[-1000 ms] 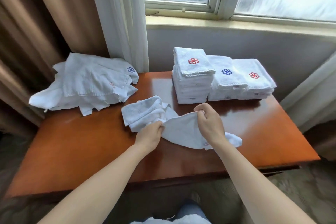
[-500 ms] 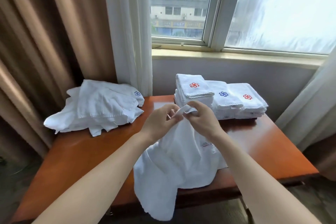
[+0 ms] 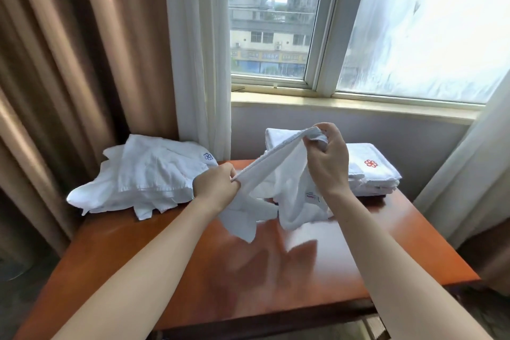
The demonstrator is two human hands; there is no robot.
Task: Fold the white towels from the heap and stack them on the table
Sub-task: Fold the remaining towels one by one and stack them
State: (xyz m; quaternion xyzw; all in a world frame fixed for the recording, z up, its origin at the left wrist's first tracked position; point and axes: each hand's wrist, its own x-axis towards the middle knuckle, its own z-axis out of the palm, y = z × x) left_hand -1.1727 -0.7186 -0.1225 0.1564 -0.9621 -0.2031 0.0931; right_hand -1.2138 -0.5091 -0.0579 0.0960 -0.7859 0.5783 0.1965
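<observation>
I see a big window at the back, with a brown curtain on the left and a thin white curtain beside it. Below is the table. It is made of wood, reddish brown, flat and so shiny that shadows show in it.

On the far left of the table lies the heap. It is a soft, messy pile of white cloth, all crumpled, with corners sticking out. On the far right sits the stack, flat and neat, with square edges. Part of it is hidden behind the right hand.

Between them, up in the air over the middle of the table, is the towel. It is white and fluffy. Its top edge is pulled tight like a line. That line runs from low on the left to high on the right. The rest hangs down in loose folds with two pointy corners at the bottom. I cannot tell if they touch the table.

The left hand pinches the low end of the edge. The right hand has its fingers curled round the bunched high end.

A small red flower is sewn on the stack and a blue flower on the heap. A tiny tag hangs on the towel.
</observation>
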